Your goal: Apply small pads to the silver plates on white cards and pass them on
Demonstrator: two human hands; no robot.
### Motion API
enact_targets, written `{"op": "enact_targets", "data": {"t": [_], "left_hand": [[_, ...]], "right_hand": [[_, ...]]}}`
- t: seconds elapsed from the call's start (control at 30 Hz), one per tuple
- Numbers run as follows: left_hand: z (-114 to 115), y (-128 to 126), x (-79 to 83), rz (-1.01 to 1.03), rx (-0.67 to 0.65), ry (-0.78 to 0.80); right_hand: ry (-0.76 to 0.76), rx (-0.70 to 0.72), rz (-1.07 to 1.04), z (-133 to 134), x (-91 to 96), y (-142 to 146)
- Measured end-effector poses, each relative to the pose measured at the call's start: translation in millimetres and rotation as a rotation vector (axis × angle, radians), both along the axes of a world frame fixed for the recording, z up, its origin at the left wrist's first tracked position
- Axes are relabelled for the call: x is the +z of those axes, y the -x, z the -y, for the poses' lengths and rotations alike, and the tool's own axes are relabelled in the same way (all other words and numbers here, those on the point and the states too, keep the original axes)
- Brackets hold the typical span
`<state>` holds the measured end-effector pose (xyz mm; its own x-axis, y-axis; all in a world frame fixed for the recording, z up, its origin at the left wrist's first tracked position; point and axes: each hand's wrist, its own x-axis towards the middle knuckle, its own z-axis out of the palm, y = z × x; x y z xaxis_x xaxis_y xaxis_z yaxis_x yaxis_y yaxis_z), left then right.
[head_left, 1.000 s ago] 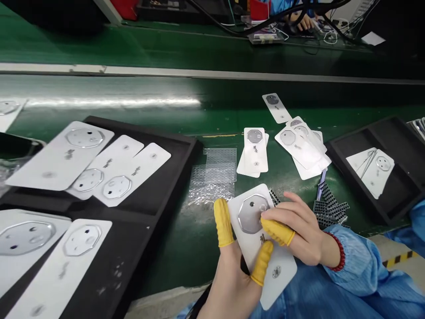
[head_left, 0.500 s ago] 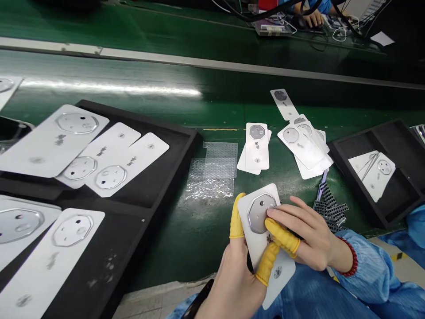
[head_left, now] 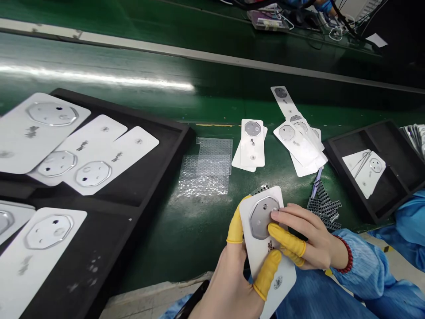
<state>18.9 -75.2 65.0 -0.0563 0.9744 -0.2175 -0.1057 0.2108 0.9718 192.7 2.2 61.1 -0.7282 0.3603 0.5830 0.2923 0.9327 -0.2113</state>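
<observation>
My left hand point(head_left: 229, 274) holds a white phone back cover point(head_left: 280, 283) upright and slightly tilted, thumb on its face and a finger along its left edge. The cover has a grey octagonal camera panel point(head_left: 262, 221) near its top, dark lettering and a small round mark. My right hand point(head_left: 308, 235) is at the cover's right side, its fingertips closed together against the octagon's edge. Yellow finger cots cover some fingers of both hands. Behind the cover's top edge, a bit of black dotted strip point(head_left: 260, 189) peeks out; what holds it is hidden.
Left, a black tray point(head_left: 139, 190) carries several similar covers. Bubble wrap point(head_left: 206, 173) lies mid-bench. Beyond it are a small stack of covers point(head_left: 253, 146) and a larger pile point(head_left: 299, 146). Black dotted strips point(head_left: 325, 204) lie near a right-hand black tray point(head_left: 405, 177) holding covers.
The view has shifted slightly, so the bench items sit further left. A bit of black dotted strip now shows behind the held cover. Both hands stay on the cover.
</observation>
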Motion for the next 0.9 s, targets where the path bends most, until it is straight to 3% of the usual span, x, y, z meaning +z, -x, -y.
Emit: {"op": "enact_targets", "data": {"t": [0.13,0.37,0.47,0.67,0.8,0.9], "left_hand": [[2.8,0.9,-2.3,-0.097,0.051,0.023],[-4.6,0.3,2.3,-0.202,0.015,0.044],[-6.3,-0.6,6.6,-0.076,0.008,0.061],[-4.1,-5.1,15.0,0.132,0.033,0.022],[-3.6,-7.6,15.4,0.155,0.062,-0.011],[-3.8,-6.9,13.2,0.119,0.060,-0.024]], "right_hand": [[-0.060,-0.012,0.064,4.2,-1.3,-0.8],[-0.073,-0.078,0.274,8.7,10.6,1.9],[-0.031,-0.051,0.280,6.3,13.1,-0.7],[0.183,0.073,0.070,-0.2,9.3,-5.6],[0.148,0.070,0.040,1.7,8.1,-4.8],[0.048,0.035,0.130,5.6,12.5,-3.9]]}}
